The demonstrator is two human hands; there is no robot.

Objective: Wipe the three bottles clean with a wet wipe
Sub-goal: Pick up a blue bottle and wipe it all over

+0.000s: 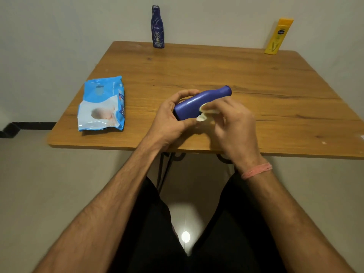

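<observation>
Wooden table (197,66) against a plain wall. Left hand (169,119) grips the blue bottle (199,103) by its base, above the table; right hand (230,123) pinches the wipe (204,113) against it. Risk: a wet surface may slip from the one-handed hold. Two bottles (158,26) (276,36) stand well apart, at the far edge.

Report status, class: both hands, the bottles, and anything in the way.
Left hand grips blue bottle, held tilted. Right hand presses wet wipe on it. Dark blue bottle, yellow bottle upright at back. Nothing in the way.
</observation>
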